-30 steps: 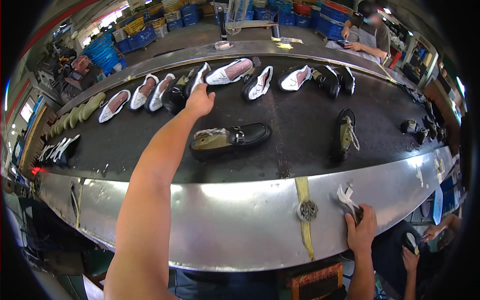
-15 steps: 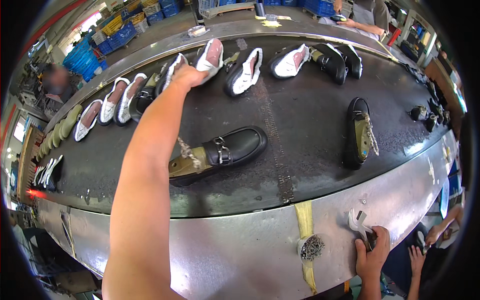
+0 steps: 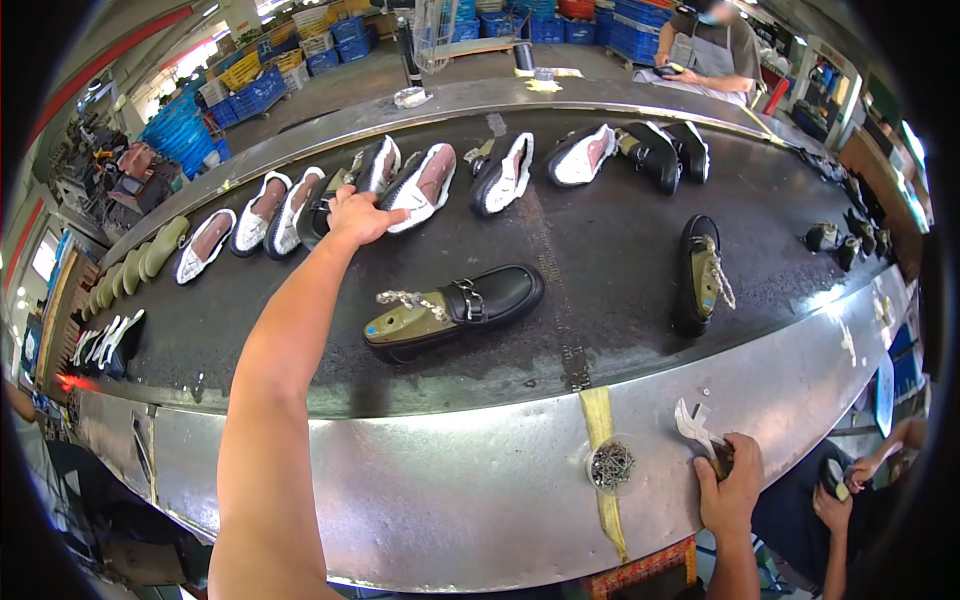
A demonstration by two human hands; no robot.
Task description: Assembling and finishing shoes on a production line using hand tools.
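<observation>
My left hand (image 3: 360, 213) reaches over the row of shoes at the far side of the black belt. Its fingers are spread; the thumb touches the toe of a white-covered shoe (image 3: 425, 190) with a pink insole. The fingertips lie by a neighbouring shoe (image 3: 378, 165), partly hiding a black one. Near the right front, my right hand (image 3: 732, 485) is closed round the handles of metal lasting pincers (image 3: 697, 422), jaws pointing away from me. A black loafer (image 3: 490, 300) with a chain and a green last lies in front, toe right. Another black loafer (image 3: 692, 275) lies farther right.
A clear cup of small nails (image 3: 612, 465) stands on the metal edge (image 3: 450, 480) beside a yellow tape strip (image 3: 601, 415). Green lasts (image 3: 150, 255) line the left. A co-worker (image 3: 710, 55) stands across the belt; another person's hands (image 3: 835, 505) hold a shoe at lower right.
The white-covered shoe beside my left hand has come nearer to me, and that hand has drawn back with it. The right hand keeps the pincers. The view has shifted slightly.
</observation>
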